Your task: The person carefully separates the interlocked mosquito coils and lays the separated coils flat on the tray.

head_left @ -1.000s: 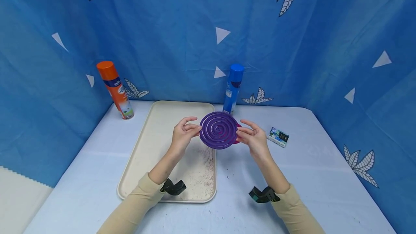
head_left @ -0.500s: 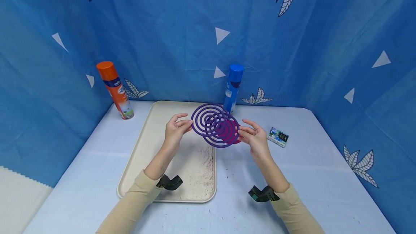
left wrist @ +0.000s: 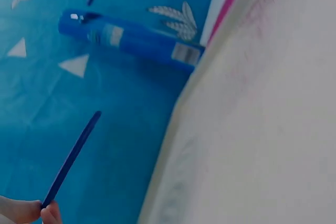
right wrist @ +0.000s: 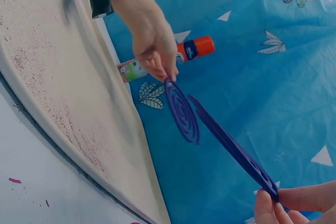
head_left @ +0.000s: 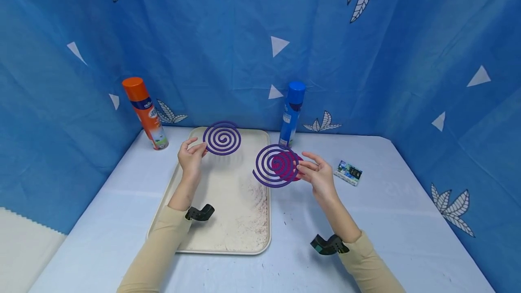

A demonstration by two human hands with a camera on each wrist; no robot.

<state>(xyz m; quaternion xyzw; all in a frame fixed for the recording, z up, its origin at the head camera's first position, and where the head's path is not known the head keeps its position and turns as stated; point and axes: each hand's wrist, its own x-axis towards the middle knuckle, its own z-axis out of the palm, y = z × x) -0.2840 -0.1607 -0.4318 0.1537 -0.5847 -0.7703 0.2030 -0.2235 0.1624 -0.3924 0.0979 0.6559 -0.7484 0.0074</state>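
Two purple mosquito coils are held in the air, apart from each other. My left hand (head_left: pixel 191 157) pinches the edge of the left coil (head_left: pixel 223 139) between thumb and finger, above the far part of the beige tray (head_left: pixel 232 238). The right coil (head_left: pixel 266 181) is pinched at its right edge by my right hand (head_left: pixel 319 175). Behind that coil lies a magenta round thing (head_left: pixel 300 172), partly hidden; its kind cannot be told. In the right wrist view the right coil (right wrist: pixel 231 142) appears nearly edge-on, and in the left wrist view the left coil (left wrist: pixel 71 158) does too.
An orange spray can (head_left: pixel 144 114) stands beyond the tray's left side. A blue spray can (head_left: pixel 291 112) stands behind the right coil. A small patterned box (head_left: pixel 348 172) lies right of my right hand. Blue cloth (head_left: pixel 228 49) hangs behind the table.
A single flat coil between both hands has separated into two. My left hand has moved left and slightly away with one coil; my right hand has stayed almost still with the other.
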